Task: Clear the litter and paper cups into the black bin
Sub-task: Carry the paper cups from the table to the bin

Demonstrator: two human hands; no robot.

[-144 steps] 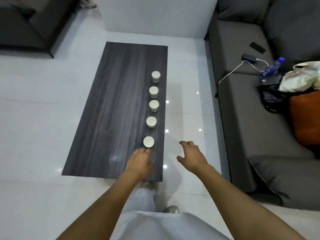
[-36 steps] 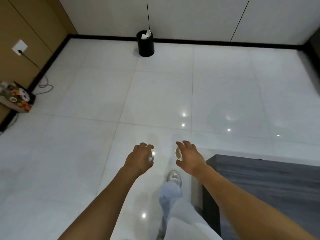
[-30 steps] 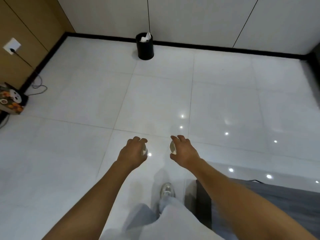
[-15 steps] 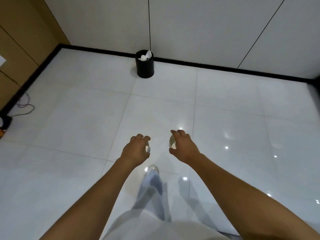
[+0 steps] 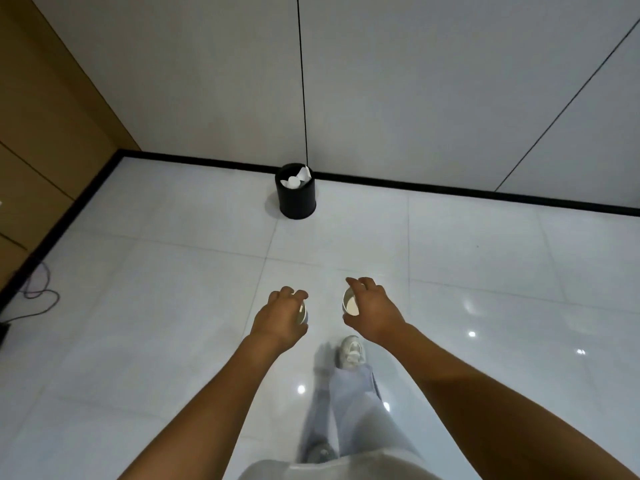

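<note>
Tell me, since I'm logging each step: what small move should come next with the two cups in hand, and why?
Probably another step forward toward the round black bin. The left hand and right hand each grip a white paper cup, while the bin stands against the wall across bare white tiled floor, seemingly too far for a clean drop. White litter already shows inside it.

Black bin (image 5: pixel 296 197) w/ white litter (image 5: pixel 295 178) showing at its top; beyond the bin, grey wall over black skirting. Nearer than bin: white glossy tiles, white cups (image 5: pixel 350 303), white shoe (image 5: pixel 352 351), pale jeans.
</note>
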